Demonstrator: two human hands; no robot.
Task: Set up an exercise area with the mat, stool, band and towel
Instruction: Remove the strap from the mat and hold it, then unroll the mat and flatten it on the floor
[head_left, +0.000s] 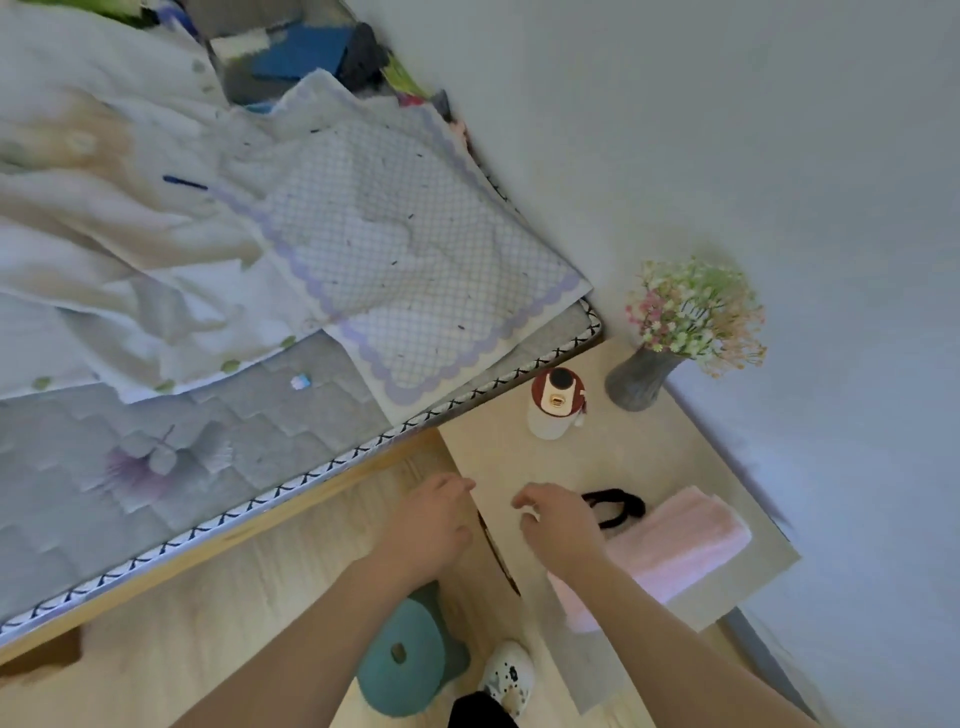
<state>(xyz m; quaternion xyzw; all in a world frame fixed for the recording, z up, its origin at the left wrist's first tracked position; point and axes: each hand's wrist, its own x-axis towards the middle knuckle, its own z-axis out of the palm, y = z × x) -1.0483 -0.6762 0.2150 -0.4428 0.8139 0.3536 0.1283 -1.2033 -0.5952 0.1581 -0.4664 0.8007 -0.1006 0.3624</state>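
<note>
Low in the frame, a round teal stool (405, 660) with a hole in its seat stands on the wood-grain floor (208, 623). Above it, the left hand (434, 519) and right hand (563, 530) hover with fingers loosely curled, grasping nothing. At right, the pale counter (519, 452) carries a folded fluffy pink towel (685, 540) and, just beside it, a looped black band (618, 506). Farther up are a red-capped white bottle (556, 405) and a grey flared vase (639, 379) holding small dried flowers (696, 312).

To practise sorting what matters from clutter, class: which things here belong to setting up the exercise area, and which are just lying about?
Belong to the job:
mat
teal stool
black band
pink towel

Just lying about:
bottle
vase of flowers
bedding
shoe
</note>
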